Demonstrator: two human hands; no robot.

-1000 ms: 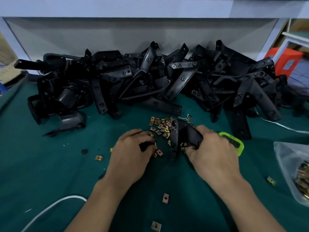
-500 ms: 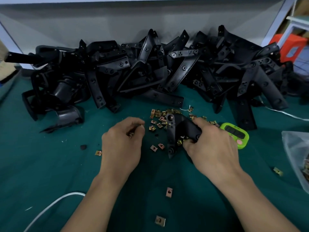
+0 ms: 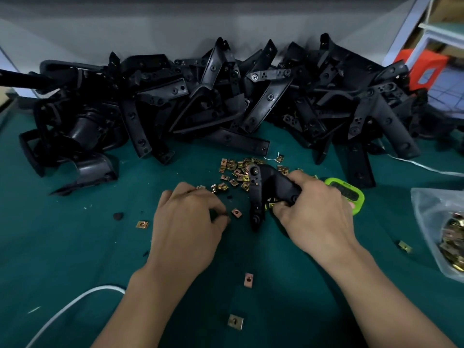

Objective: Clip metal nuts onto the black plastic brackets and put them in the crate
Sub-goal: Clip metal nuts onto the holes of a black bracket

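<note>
My right hand (image 3: 316, 217) grips a black plastic bracket (image 3: 256, 194) that stands on the green table, fingers curled round its right arm. A brass nut shows under those fingers. My left hand (image 3: 188, 222) lies just left of the bracket with curled fingers, and the edge of a metal nut (image 3: 200, 187) shows at its index finger. Another loose nut (image 3: 236, 212) lies between thumb and bracket. A heap of loose nuts (image 3: 236, 172) sits behind the bracket. No crate is in view.
A big pile of black brackets (image 3: 226, 101) fills the back of the table. A green timer (image 3: 351, 197) lies behind my right hand. A plastic bag of nuts (image 3: 426, 222) sits at the right edge. Stray nuts (image 3: 248, 280) and a white cable (image 3: 62, 310) lie near me.
My left hand drew away from the bracket to the left, then shifted back right toward it. My right hand kept hold of the bracket throughout.
</note>
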